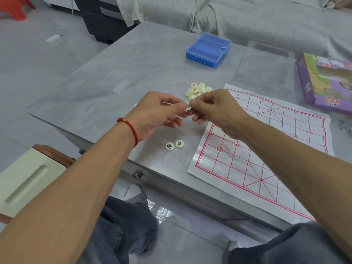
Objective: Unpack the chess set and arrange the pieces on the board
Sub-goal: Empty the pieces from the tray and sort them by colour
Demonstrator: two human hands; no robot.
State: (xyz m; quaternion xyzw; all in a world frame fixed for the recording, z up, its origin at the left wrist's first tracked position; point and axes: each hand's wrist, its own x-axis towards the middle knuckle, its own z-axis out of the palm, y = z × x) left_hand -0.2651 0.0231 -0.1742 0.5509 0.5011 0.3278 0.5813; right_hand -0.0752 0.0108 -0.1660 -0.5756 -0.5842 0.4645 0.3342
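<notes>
Two hands meet over the grey worktop [118, 65], and that slab carries everything you have out. Biggest thing on it is the paper board [266, 149], white with red grid lines, lying flat to your right and reaching the near edge. Beyond it sits the clear plastic lid [263, 63], and beside that, at the far right, the purple box [323, 80]. Further back toward the middle rests the blue case [207, 49], closed.

Now your hands. Your left hand [158, 115], red string bracelet [129, 128] on the wrist, has its fingers curled, thumb and forefinger pinching a small white piece [188, 107] with dark lettering. Your right hand [219, 111] comes in from the other side, its fingers also curled and pinching that same piece, just off the board's left edge, above the worktop.

Right behind your knuckles lies the pile of pieces [198, 90], cream discs heaped together, a couple showing red characters. Nearer you, two loose pieces [174, 145] with dark characters lie face up, side by side, just left of the board.
</notes>
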